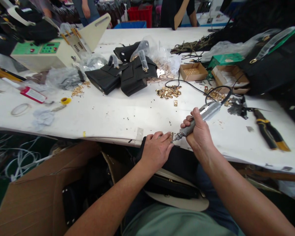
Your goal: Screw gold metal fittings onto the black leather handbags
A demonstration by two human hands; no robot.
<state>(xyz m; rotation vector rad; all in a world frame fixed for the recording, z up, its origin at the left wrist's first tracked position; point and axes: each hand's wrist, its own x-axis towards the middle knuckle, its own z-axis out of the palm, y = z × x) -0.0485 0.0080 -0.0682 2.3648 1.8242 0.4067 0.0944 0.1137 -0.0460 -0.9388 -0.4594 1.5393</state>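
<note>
My right hand [199, 132] is wrapped round a silver electric screwdriver [207, 112], whose tip points down and left. That tip meets a small gold plate [171, 136] at the table's front edge. Pressed beside the plate, my left hand [157, 149] lies over a black bag flap [182, 160], its fingertips next to the metal piece. Below, the bag's open body with a beige edge [199, 203] rests on my lap. Farther back on the white table [108, 121] is a pile of gold fittings [169, 92].
Black bags [137, 75] stand mid-table. Pliers [271, 132] and small cardboard trays [193, 71] are at the right. A green-panelled machine [43, 54] and a red-labelled bottle [33, 95] sit left. A large carton [44, 190] stands below left. People stand beyond the table.
</note>
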